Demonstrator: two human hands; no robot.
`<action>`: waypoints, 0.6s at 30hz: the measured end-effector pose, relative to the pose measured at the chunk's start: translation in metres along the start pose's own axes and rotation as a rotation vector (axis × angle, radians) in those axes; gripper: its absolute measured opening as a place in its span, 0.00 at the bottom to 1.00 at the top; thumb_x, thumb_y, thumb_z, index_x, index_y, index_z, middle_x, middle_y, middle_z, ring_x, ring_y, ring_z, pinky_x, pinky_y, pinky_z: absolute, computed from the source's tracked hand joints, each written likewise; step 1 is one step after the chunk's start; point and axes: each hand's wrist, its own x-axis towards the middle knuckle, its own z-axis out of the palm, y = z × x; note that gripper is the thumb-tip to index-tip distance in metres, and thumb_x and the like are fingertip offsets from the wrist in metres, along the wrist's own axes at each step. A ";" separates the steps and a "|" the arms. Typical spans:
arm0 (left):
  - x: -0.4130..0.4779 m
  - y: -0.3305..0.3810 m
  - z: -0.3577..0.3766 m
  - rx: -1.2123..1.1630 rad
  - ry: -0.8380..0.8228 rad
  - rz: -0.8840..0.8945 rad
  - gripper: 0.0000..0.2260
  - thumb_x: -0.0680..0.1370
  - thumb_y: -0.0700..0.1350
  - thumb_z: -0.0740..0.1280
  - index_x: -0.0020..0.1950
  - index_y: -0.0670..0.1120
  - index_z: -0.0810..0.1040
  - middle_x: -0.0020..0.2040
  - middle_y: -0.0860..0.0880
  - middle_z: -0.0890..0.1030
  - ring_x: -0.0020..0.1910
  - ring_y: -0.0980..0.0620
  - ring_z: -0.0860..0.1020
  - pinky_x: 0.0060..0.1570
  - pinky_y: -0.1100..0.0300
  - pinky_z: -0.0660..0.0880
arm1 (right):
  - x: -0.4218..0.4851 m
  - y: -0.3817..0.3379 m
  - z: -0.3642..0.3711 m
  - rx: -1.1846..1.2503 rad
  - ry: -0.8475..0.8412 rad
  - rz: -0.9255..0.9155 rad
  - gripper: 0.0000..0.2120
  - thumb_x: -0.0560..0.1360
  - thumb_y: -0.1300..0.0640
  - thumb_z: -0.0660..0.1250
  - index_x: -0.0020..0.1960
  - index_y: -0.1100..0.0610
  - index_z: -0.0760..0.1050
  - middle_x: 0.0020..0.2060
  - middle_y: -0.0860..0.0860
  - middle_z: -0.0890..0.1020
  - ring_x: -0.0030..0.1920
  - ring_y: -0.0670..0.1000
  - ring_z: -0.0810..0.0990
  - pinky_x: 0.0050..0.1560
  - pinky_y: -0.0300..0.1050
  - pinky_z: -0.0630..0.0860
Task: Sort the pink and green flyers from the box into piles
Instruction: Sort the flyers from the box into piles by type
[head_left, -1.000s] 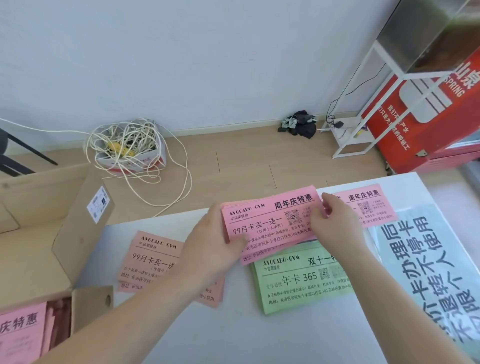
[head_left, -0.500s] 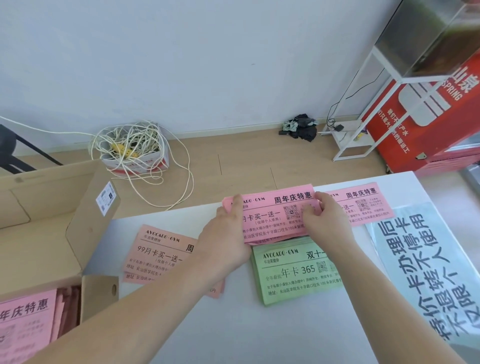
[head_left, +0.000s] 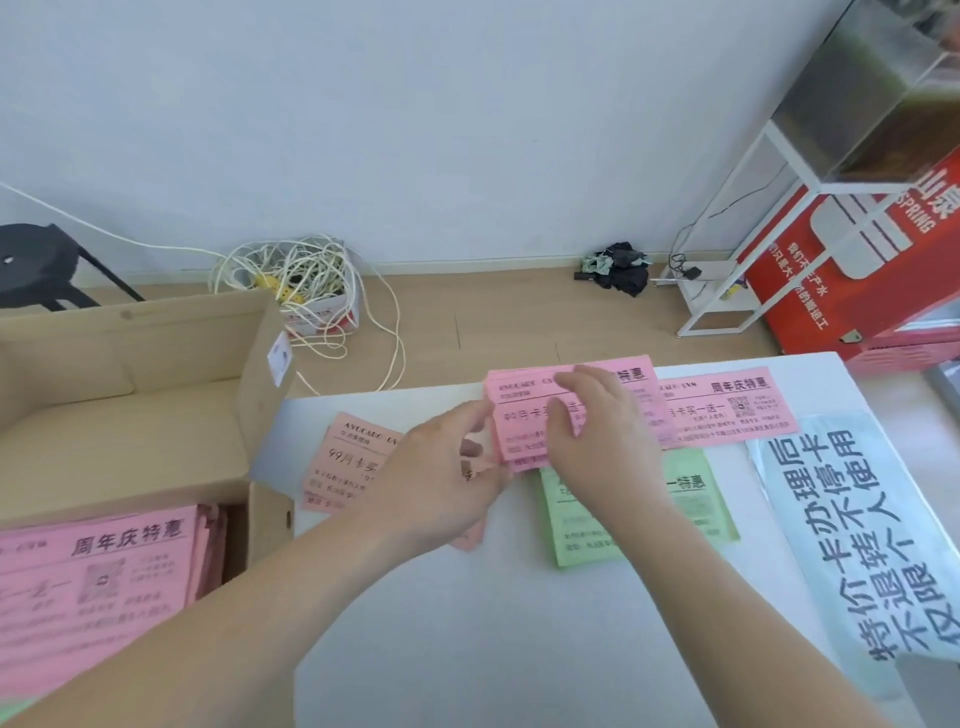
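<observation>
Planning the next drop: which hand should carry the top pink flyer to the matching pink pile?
Probably right. The right hand curls over the stack, and the pink pile lies just to its right; the left hand pinches the stack's left edge, steadying it.

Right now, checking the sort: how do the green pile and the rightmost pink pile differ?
Green pile is green; pink pile is pink. Pink pile lies at the table's far edge; green pile lies nearer. The right arm crosses the green pile; held flyers cover only the pink pile's left end. Both lie flat, printed in black.
</observation>
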 end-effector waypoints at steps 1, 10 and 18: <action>-0.016 -0.004 -0.013 -0.053 0.012 -0.021 0.22 0.79 0.48 0.73 0.72 0.58 0.74 0.65 0.61 0.79 0.56 0.66 0.79 0.61 0.58 0.78 | -0.012 -0.021 0.009 0.060 -0.022 -0.072 0.16 0.81 0.53 0.64 0.68 0.50 0.78 0.68 0.45 0.78 0.69 0.51 0.74 0.67 0.51 0.73; -0.161 -0.092 -0.128 -0.240 0.329 -0.202 0.09 0.79 0.41 0.72 0.54 0.55 0.85 0.46 0.57 0.87 0.44 0.58 0.84 0.45 0.57 0.82 | -0.109 -0.178 0.085 0.414 -0.338 -0.374 0.08 0.80 0.56 0.69 0.54 0.46 0.84 0.46 0.38 0.85 0.48 0.42 0.82 0.48 0.41 0.79; -0.209 -0.234 -0.204 0.515 0.313 -0.312 0.20 0.78 0.50 0.72 0.69 0.48 0.77 0.70 0.50 0.74 0.70 0.46 0.72 0.69 0.52 0.71 | -0.145 -0.242 0.177 -0.040 -0.628 -0.338 0.22 0.81 0.47 0.66 0.73 0.52 0.72 0.69 0.49 0.73 0.70 0.52 0.72 0.73 0.46 0.69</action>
